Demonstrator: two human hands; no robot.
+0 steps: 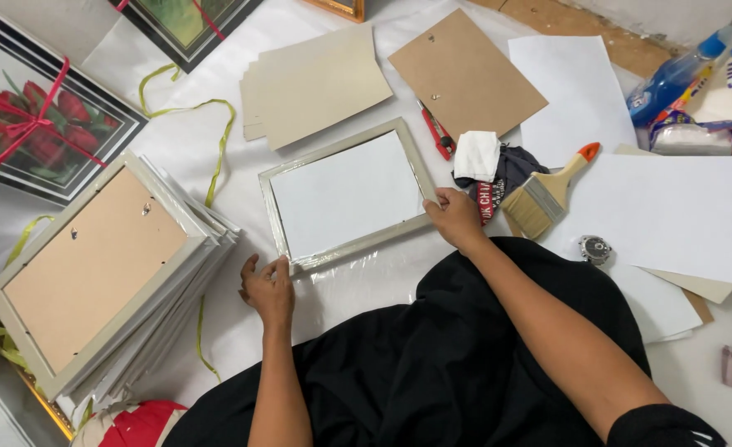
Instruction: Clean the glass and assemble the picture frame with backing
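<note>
While I'm gripping the pale frame (345,197) at mid-picture, left hand (268,287) clasping its lower corner, right hand (455,217) its right edge, its loose white insert risks sliding askew.

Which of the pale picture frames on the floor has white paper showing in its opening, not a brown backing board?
The single frame held between the left hand and right hand. It shows white paper, while the top frame of the stack at left shows a brown backing board.
</note>
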